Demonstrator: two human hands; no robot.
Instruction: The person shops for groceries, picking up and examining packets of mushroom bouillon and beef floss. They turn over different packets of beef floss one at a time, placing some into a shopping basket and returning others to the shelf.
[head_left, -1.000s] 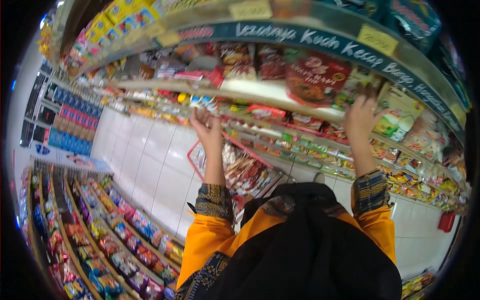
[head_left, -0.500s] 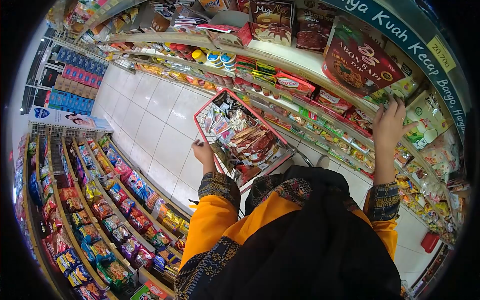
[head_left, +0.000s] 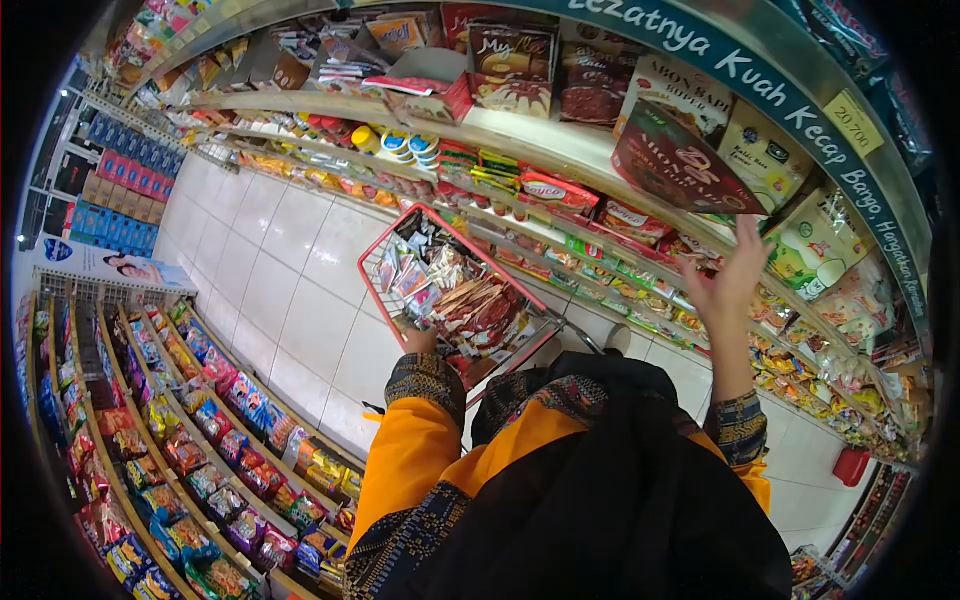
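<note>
My right hand [head_left: 728,285] is raised before the shelf with its fingers apart. Its fingertips are right at the lower edge of a dark red abon sapi pouch [head_left: 680,165], which tilts forward off the shelf. Behind that pouch stands a paler abon sapi super pouch [head_left: 680,92]. Green-and-cream pouches [head_left: 815,248] sit just right of my hand. Low on the left, my left hand [head_left: 420,341] is at the side rim of a red-edged shopping cart [head_left: 500,268], its fingers curled over the rim and partly hidden. Sachets and brown-red packets [head_left: 480,310] fill the cart.
A shelf [head_left: 560,128] with several tiers of packets curves along the right, under a teal sign strip [head_left: 720,55]. Snack racks [head_left: 200,420] line the left. White floor tiles [head_left: 280,240] run between them. A red basket-like object [head_left: 851,467] lies at lower right.
The dark red pouch has tipped forward, uncovering the paler one behind it. My right hand has shifted left and lower in view. My left hand has come onto the cart rim.
</note>
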